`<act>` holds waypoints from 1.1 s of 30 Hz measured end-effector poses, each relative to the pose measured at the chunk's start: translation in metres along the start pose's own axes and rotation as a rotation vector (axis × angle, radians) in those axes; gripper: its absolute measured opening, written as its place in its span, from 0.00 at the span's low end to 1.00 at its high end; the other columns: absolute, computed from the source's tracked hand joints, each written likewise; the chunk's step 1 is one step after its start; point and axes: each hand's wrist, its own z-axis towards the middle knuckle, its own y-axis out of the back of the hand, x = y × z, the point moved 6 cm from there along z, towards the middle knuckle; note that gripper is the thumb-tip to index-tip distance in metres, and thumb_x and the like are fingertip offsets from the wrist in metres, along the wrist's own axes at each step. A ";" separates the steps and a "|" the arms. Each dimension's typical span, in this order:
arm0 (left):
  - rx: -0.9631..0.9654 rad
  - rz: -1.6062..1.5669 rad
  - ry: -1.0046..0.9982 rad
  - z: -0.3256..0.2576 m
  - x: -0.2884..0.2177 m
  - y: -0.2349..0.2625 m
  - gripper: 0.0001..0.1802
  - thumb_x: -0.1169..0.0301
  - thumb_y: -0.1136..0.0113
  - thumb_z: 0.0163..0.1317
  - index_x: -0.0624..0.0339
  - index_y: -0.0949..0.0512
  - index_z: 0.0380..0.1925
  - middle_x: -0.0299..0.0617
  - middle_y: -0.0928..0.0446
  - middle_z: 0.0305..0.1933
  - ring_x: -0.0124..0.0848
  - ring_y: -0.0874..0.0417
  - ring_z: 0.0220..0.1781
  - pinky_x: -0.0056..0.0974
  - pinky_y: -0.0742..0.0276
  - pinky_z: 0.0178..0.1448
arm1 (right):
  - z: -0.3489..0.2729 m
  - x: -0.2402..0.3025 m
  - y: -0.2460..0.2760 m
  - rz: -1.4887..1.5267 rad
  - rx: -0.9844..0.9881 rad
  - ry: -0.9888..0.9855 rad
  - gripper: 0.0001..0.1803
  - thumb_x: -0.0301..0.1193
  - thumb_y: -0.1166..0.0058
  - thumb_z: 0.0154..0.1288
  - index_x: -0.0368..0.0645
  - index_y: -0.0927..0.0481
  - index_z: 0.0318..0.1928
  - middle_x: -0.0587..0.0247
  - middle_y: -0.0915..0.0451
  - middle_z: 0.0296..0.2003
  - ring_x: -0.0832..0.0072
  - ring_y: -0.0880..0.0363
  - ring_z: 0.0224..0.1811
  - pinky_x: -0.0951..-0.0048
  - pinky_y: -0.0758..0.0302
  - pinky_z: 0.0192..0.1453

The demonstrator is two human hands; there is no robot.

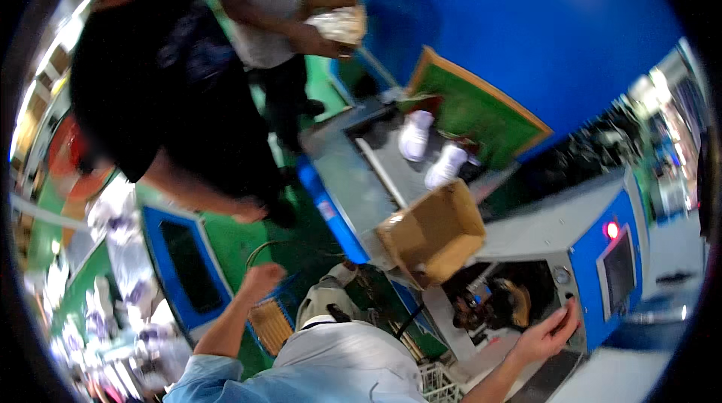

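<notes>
My right hand point(553, 330) reaches to the machine at the lower right, fingers stretched out and holding nothing I can see. Its fingertips are beside the front panel, just below a small round gauge point(562, 275); whether they touch a control there, I cannot tell. My left hand point(263, 281) is curled closed and slightly blurred at the lower left, above the green floor. Its palm side is hidden, so anything inside it does not show. Left of my right hand, the machine's recess point(489, 305) contains dark, brownish parts.
An open cardboard box point(444, 234) rests at the machine's left. Beyond it, two white shoes point(430, 149) stand on a conveyor point(338, 155) before a green flap point(481, 106). One person point(173, 72) in black stands left; another point(256, 19) holds a box point(335, 23). A red lamp point(611, 230) glows.
</notes>
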 end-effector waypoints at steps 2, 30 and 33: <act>0.094 0.109 -0.628 0.039 -0.127 -0.050 0.20 0.57 0.39 0.64 0.61 0.18 0.46 0.50 0.16 0.42 0.41 0.14 0.44 0.42 0.21 0.48 | 0.034 0.017 -0.012 -0.185 -0.089 0.289 0.20 0.28 0.54 0.74 0.31 0.30 0.62 0.44 0.29 0.63 0.52 0.33 0.68 0.53 0.43 0.74; 0.471 -0.444 -0.542 0.277 -0.430 -0.181 0.24 0.75 0.28 0.45 0.64 0.22 0.46 0.39 0.18 0.42 0.32 0.18 0.40 0.37 0.23 0.48 | 0.016 -0.044 -0.099 -0.718 -0.100 0.334 0.35 0.46 0.55 0.71 0.36 0.43 0.69 0.42 0.39 0.68 0.49 0.44 0.73 0.45 0.56 0.76; 0.685 -0.617 -0.357 0.178 -0.392 -0.131 0.24 0.79 0.33 0.49 0.65 0.23 0.49 0.44 0.18 0.45 0.33 0.16 0.46 0.39 0.19 0.51 | 0.020 -0.011 -0.096 -0.523 0.119 0.046 0.36 0.40 0.49 0.67 0.32 0.43 0.68 0.39 0.40 0.69 0.45 0.47 0.74 0.40 0.58 0.76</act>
